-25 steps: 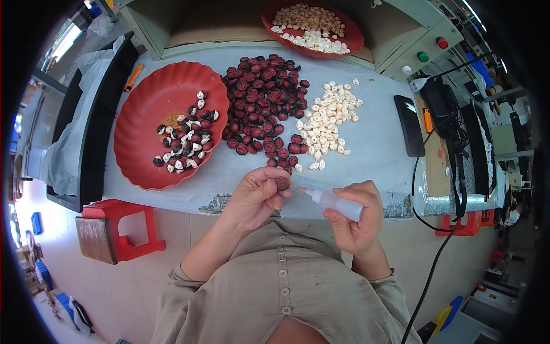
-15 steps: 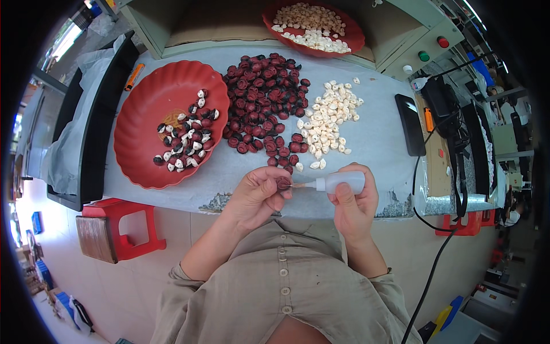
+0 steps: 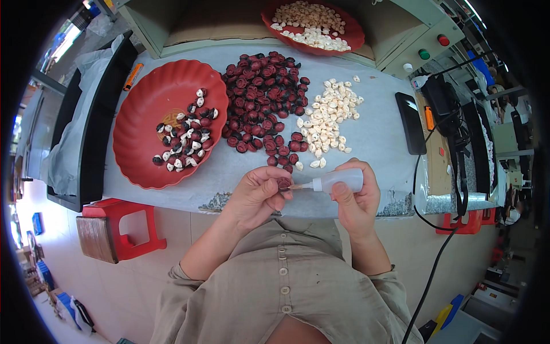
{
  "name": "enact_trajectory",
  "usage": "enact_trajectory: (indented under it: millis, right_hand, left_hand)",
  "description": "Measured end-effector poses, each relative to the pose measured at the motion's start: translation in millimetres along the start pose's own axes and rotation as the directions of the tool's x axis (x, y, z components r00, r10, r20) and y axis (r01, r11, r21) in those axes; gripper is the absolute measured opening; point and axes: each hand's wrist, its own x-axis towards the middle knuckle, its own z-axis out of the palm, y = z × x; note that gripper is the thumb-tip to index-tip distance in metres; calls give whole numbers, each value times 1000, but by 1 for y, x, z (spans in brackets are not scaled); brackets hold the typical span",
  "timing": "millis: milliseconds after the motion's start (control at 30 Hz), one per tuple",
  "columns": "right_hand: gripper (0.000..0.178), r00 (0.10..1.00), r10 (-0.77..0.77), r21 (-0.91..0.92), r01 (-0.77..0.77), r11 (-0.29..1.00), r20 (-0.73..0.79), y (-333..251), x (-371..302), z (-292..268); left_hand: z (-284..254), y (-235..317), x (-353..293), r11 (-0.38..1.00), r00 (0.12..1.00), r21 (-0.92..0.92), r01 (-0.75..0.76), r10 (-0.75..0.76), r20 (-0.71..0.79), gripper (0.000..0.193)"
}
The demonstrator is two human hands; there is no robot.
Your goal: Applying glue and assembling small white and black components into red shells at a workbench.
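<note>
Between the fingertips of my left hand (image 3: 259,192) is a small dark red rose-shaped piece (image 3: 283,183). My right hand (image 3: 356,198) grips a translucent white squeeze bottle (image 3: 344,181) lying sideways, its thin nozzle pointing left, with the tip at the piece. Whether anything comes out of the tip is too small to tell. Beyond my hands lies a heap of dark red and black rose-shaped pieces (image 3: 263,86). Right of it is a pile of small cream-white pieces (image 3: 329,117).
A scalloped red plate (image 3: 137,132) on the left holds joined red, black and white pieces. Another red plate (image 3: 355,40) with cream pieces sits in the shelf box. A black tray (image 3: 94,137) stands far left; a phone (image 3: 409,123) and cable lie right. A red stool (image 3: 134,221) is below.
The squeeze bottle and my right hand have shifted slightly, with the nozzle tilted a little more at the piece. My left hand has stayed nearly still.
</note>
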Motion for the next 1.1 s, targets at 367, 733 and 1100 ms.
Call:
enact_trajectory:
  millis: [367,733,1100]
  right_hand:
    - [21,983,10,-319,50,947,184,-29,20,-8]
    - [21,965,-17,-486,146,862,260,-36,28,-13]
    - [34,931,354,26,-353,935,-86,14,11,-61]
  left_hand:
    - [3,2,-1,999,999,15,33,-33,-20,23]
    - [9,3,0,996,996,78,52,-46,-71,30]
    - [0,1,-3,999,1000,39,12,-11,-23,24]
